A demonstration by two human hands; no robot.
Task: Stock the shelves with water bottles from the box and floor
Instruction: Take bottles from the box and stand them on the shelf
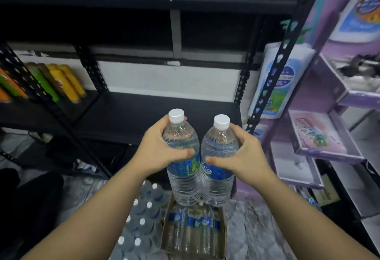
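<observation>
Two large water bottles are held upright and side by side above the open cardboard box (193, 237), their sides touching at the label band. The left hand (162, 148) wraps the shoulder of the left bottle (183, 157), fingers curled round the far side and thumb laid across the near face; the right hand (244, 155) holds the right bottle (219, 163) in the mirror grip. Both are carried in front of the near edge of the black shelf (144, 115), whose board is bare from that edge to the rear wall. Judgement: the step in hand is the carry to that shelf. It would be done well by keeping the bottles vertical, clearing the near edge, and setting them toward the back left corner so later rows fit in front. Each grip sits high on the bottle, so a swing at the base is the likely fault; a slow set-down should prevent it. The bottles are clear, thin-walled ribbed plastic, round in section, with white ridged caps and glossy blue labels. The box is plain brown card with more bottles lying inside. Shrink-wrapped smaller bottles (141, 218) stand on the floor just beside its left wall.
</observation>
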